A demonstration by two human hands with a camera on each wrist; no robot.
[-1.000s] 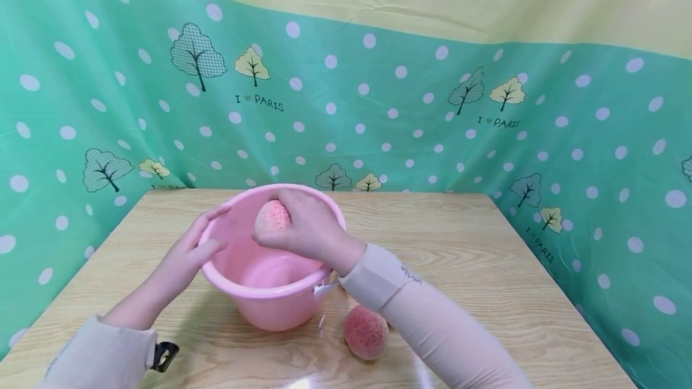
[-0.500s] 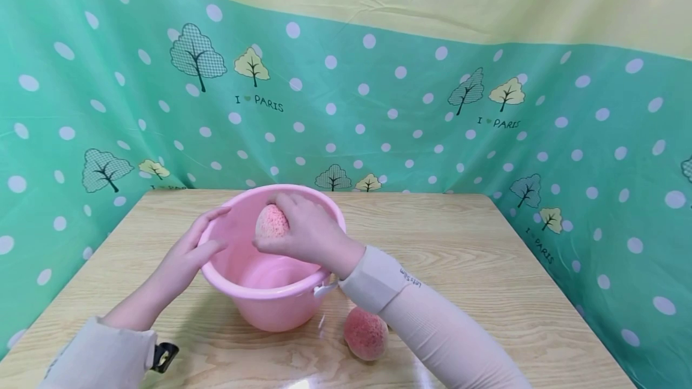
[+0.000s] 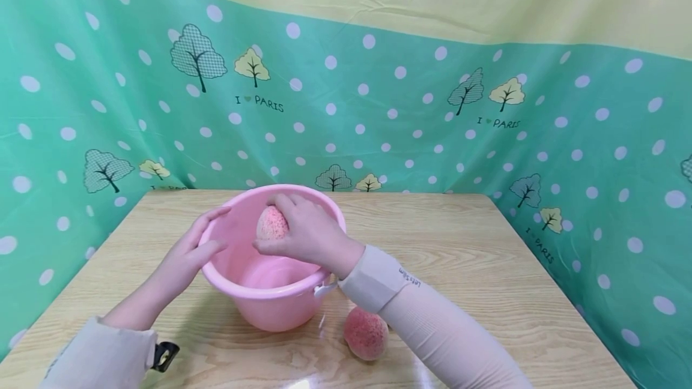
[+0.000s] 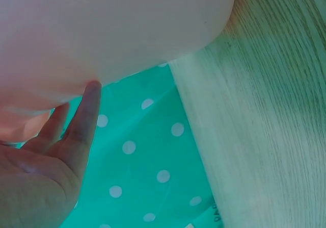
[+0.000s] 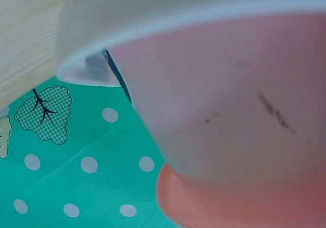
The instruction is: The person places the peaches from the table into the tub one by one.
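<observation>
A pink plastic bucket (image 3: 270,302) stands upright on the wooden table in the head view. At its left side, my left hand (image 3: 186,251) holds the rim, with the thumb over the inside. The left wrist view has fingers (image 4: 84,121) of this hand against the bucket's outer wall (image 4: 127,29). Inside the bucket's mouth, my right hand (image 3: 308,230) grips a pink and cream peach (image 3: 272,224) above the bottom. A second, redder peach (image 3: 366,334) lies on the table right of the bucket, partly under my right sleeve in this view. The right wrist view has the bucket wall (image 5: 219,95); the hand is hidden there.
A white handle fitting (image 3: 325,289) sits at the bucket's right rim. The wooden table (image 3: 486,281) stretches to both sides. Behind it and along the sides hangs a green dotted cloth (image 3: 394,137). A dark clip (image 3: 164,356) is by my left sleeve.
My right hand has sunk very slightly with the peach, whose visible part is a little smaller. The left hand, bucket and other peach have stayed in place.
</observation>
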